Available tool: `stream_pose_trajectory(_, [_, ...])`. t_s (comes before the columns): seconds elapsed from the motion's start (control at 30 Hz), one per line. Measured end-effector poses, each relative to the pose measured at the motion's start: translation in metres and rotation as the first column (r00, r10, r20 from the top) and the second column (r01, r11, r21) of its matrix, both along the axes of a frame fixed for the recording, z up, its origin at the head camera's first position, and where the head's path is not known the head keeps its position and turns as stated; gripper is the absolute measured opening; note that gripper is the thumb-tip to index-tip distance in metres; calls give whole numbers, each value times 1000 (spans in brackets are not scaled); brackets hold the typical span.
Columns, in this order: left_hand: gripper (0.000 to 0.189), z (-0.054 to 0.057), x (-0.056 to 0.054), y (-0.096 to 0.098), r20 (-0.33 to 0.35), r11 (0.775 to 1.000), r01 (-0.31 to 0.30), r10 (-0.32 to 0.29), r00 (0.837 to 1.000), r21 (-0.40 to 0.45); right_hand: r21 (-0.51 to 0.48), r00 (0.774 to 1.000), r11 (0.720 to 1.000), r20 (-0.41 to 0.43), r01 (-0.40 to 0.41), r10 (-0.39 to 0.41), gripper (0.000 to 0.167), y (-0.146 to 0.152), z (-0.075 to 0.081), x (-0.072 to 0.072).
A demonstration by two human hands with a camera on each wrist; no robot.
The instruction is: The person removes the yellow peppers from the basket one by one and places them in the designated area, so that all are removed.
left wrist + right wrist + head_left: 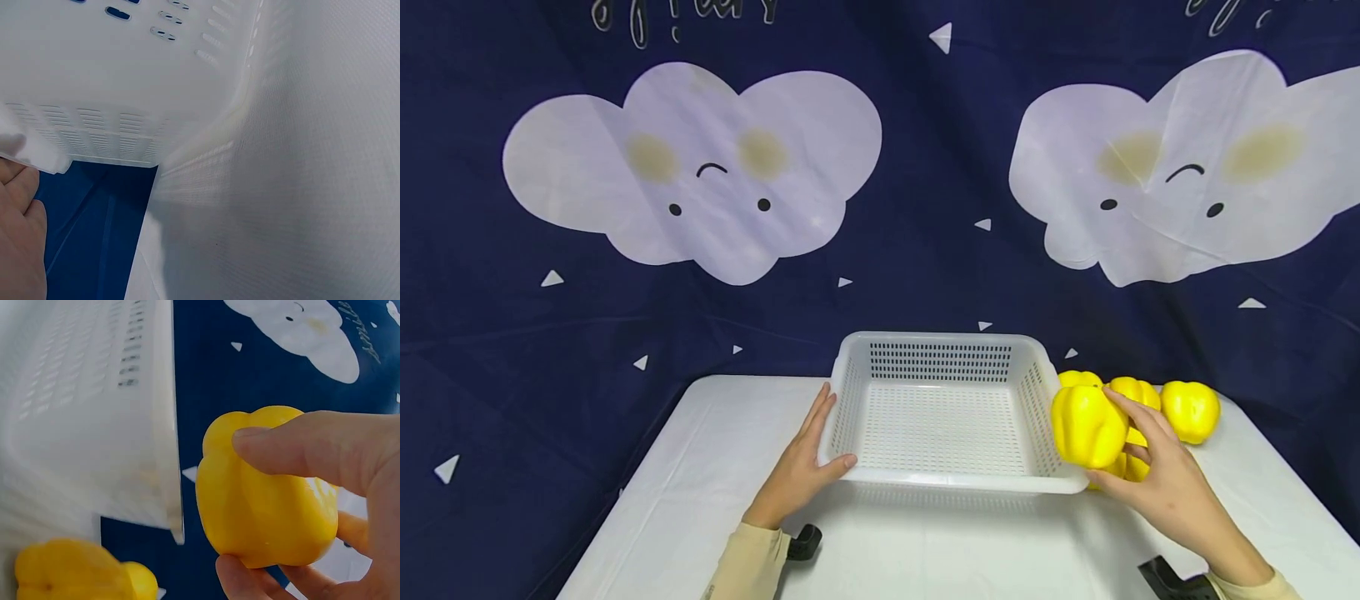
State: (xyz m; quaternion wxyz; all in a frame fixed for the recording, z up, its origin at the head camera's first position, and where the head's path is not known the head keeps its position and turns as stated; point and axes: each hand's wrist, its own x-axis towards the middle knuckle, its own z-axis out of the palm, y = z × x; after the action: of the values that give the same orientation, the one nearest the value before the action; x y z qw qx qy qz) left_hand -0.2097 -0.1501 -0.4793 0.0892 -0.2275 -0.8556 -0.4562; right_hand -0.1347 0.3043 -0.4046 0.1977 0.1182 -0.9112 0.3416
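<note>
A white slotted plastic basket (pixel 951 479) stands on the table, its inside bare. My left hand (pixel 801 467) rests on the basket's left rim, thumb over the near corner and fingers along the outer side. In the left wrist view, part of that hand (pixel 19 231) shows beside the basket wall (pixel 94 81). At the basket's right rim, my right hand (pixel 1172 483) holds a yellow bell pepper (pixel 1088 427) between thumb and fingers. The right wrist view shows this bell pepper (pixel 265 494) raised beside the basket's outer wall (pixel 81 456), the thumb pressed on its side.
Several more yellow bell peppers (pixel 1191 412) lie on the white table (pixel 700 467) right of the basket, some partly hidden behind the right hand. A dark blue cloth (pixel 940 183) with white clouds hangs behind the table. Each wrist carries a black strap mount (pixel 805 542).
</note>
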Motion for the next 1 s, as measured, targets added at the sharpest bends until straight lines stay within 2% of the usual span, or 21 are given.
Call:
stream_pose_trajectory(0.4, [95,-1,-1,0,-8,1000,-1,1,1000,-1,-7,998,998,20,55,-55,109,28,-6,7])
stream_pose_trajectory(0.77, [95,-1,0,0,-18,1000,0,-1,1000,-12,52,987,986,30,157,-158,114,51,-18,11])
stream_pose_trajectory(1.0, [94,0,0,0,-10,1000,-3,3,1000,-11,63,983,982,20,180,-182,112,67,-25,17])
